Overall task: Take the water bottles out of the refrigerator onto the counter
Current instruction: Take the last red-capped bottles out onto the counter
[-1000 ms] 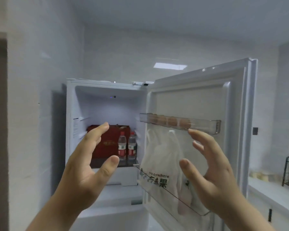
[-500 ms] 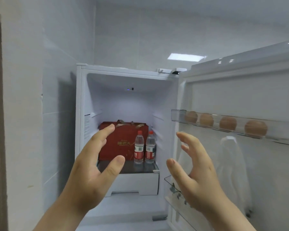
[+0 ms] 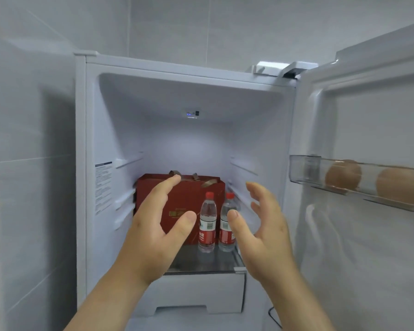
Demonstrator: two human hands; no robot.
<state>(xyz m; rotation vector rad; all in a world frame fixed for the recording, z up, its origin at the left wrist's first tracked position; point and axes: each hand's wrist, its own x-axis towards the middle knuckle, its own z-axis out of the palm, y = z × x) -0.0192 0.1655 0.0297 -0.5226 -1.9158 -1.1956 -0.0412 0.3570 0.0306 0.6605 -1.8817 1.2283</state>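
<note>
Head view has the left hand (image 3: 153, 235) and right hand (image 3: 265, 237) raised before the open refrigerator (image 3: 81, 163), each with its fingers (image 3: 164, 194) spread and gently bent, thumbs turned toward one another, holding nothing. Between the 2 thumbs and beyond the fingertips, 2 water bottles (image 3: 207, 225) with red caps and red labels stand upright, side by side, on the glass shelf (image 3: 208, 262), the right thumb overlapping the right-hand one in the view. Behind the left fingers sits a red box (image 3: 189, 194), and right of the right fingers the door rack (image 3: 304, 168) carries 2 brown eggs (image 3: 343, 174).
</note>
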